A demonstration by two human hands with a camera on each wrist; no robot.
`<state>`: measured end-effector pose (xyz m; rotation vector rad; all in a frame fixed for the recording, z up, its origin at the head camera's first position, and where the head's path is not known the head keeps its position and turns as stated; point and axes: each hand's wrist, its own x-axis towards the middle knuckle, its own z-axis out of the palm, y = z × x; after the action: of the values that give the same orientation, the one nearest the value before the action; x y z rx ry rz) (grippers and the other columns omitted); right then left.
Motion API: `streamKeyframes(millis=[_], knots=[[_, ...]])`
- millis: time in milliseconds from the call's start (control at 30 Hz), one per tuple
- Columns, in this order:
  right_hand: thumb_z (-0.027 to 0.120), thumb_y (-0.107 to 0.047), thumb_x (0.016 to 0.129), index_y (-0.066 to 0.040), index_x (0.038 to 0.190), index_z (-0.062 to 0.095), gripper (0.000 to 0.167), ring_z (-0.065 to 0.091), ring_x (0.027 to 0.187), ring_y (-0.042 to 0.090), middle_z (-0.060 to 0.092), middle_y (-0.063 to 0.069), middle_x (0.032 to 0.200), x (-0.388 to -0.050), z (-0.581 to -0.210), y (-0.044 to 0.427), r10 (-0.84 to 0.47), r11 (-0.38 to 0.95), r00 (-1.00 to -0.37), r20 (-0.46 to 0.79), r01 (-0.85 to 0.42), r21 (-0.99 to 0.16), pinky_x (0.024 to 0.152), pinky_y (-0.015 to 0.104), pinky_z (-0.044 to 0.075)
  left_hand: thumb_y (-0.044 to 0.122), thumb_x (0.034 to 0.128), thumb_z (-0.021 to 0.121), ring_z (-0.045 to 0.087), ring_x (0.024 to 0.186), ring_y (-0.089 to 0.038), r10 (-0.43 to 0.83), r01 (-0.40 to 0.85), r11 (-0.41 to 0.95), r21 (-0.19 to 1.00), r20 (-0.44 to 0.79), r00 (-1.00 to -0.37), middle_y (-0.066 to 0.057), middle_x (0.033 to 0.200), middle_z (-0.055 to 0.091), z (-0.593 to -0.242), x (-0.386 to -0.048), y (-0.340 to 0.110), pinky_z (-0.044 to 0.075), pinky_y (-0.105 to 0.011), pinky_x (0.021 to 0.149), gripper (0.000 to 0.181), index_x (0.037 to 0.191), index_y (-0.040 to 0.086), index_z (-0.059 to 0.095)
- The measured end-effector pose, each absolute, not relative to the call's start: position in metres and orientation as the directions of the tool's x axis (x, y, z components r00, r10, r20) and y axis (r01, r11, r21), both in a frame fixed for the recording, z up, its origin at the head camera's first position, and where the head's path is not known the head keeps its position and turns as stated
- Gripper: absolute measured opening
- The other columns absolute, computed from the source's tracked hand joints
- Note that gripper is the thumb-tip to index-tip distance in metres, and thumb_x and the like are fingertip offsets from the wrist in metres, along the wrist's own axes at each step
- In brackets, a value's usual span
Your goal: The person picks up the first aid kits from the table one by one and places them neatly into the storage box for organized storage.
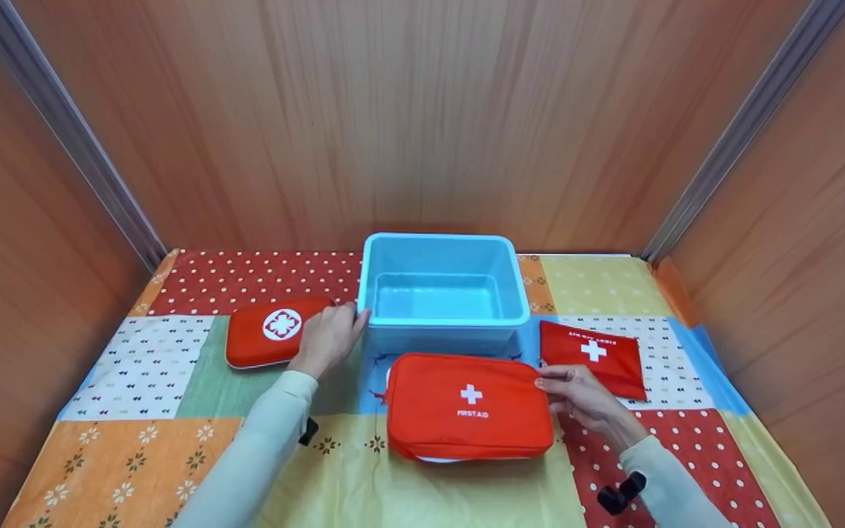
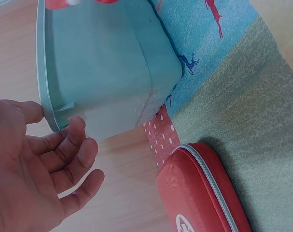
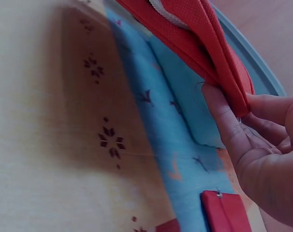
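A red soft first-aid bag [image 1: 470, 414] with a white cross hangs above the cloth in front of the light-blue plastic bin [image 1: 444, 337]. My right hand [image 1: 587, 396] pinches the bag's right edge between thumb and fingers; in the right wrist view the bag's corner [image 3: 235, 92] sits in that grip. My left hand [image 1: 331, 337] holds the bin's front left rim corner, the thumb against the rim [image 2: 48, 113] and fingers curled near it. Partly behind the left hand lies a red zipped hard case [image 1: 250, 341] with a white round emblem.
Right of the bin, a flat red first-aid pouch [image 1: 624, 367] lies on the patchwork tablecloth [image 1: 136, 367]. A wood-grain panel [image 1: 430, 125] rises behind the bin, with similar panels on both sides.
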<state>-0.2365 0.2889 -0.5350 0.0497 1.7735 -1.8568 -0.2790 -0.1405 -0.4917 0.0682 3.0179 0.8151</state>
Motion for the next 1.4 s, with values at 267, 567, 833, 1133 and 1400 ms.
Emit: streamKeyframes(millis=[267, 567, 833, 1133, 1400], knots=[[0.062, -0.013, 0.096, -0.002, 0.130, 0.059, 0.036, 0.074, 0.084, 0.021, 0.073, 0.006, 0.103, -0.238, -0.504, 0.308, -0.350, 0.011, -0.872, -0.341, 0.360, -0.933, 0.078, 0.033, 0.058, 0.041, 0.0971, 0.057, 0.059, 0.058, -0.015, 0.040, 0.028, 0.854, 0.520, -0.011, -0.999, -0.003, 0.069, 0.058, -0.490, -0.281, -0.139, 0.049, -0.023, 0.055, 0.035, 0.111, 0.009, 0.059], [0.063, -0.014, 0.096, -0.008, 0.121, 0.067, 0.026, 0.074, 0.090, 0.025, 0.074, 0.007, 0.104, -0.245, -0.471, 0.326, -0.298, -0.040, -0.899, -0.320, 0.346, -0.937, 0.082, 0.038, 0.057, 0.039, 0.0972, 0.058, 0.058, 0.057, -0.016, 0.051, 0.036, 0.843, 0.537, -0.014, -0.999, -0.003, 0.069, 0.058, -0.491, -0.278, -0.142, 0.048, -0.023, 0.054, 0.032, 0.109, 0.010, 0.059], [0.063, -0.016, 0.096, -0.012, 0.123, 0.068, 0.028, 0.073, 0.096, 0.025, 0.074, 0.004, 0.107, -0.253, -0.446, 0.331, -0.265, -0.069, -0.919, -0.292, 0.320, -0.945, 0.084, 0.037, 0.056, 0.042, 0.0971, 0.057, 0.059, 0.058, -0.015, 0.049, 0.034, 0.845, 0.534, -0.015, -0.999, -0.003, 0.070, 0.058, -0.490, -0.278, -0.141, 0.050, -0.023, 0.054, 0.036, 0.112, 0.010, 0.059], [0.062, -0.016, 0.096, -0.015, 0.109, 0.075, 0.018, 0.074, 0.092, 0.022, 0.074, 0.001, 0.103, -0.264, -0.426, 0.327, -0.198, -0.114, -0.939, -0.281, 0.307, -0.945, 0.081, 0.034, 0.057, 0.041, 0.0971, 0.058, 0.059, 0.059, -0.015, 0.045, 0.030, 0.851, 0.524, -0.015, -0.999, -0.002, 0.070, 0.058, -0.490, -0.278, -0.140, 0.050, -0.024, 0.055, 0.035, 0.114, 0.010, 0.060], [0.065, -0.018, 0.094, -0.017, 0.108, 0.074, 0.016, 0.073, 0.091, 0.021, 0.073, 0.000, 0.103, -0.277, -0.413, 0.319, -0.146, -0.114, -0.947, -0.287, 0.305, -0.946, 0.083, 0.034, 0.057, 0.040, 0.0962, 0.059, 0.059, 0.060, -0.015, 0.028, 0.008, 0.857, 0.515, -0.030, -0.999, -0.002, 0.071, 0.059, -0.489, -0.278, -0.138, 0.052, -0.024, 0.058, 0.036, 0.115, 0.010, 0.060]])
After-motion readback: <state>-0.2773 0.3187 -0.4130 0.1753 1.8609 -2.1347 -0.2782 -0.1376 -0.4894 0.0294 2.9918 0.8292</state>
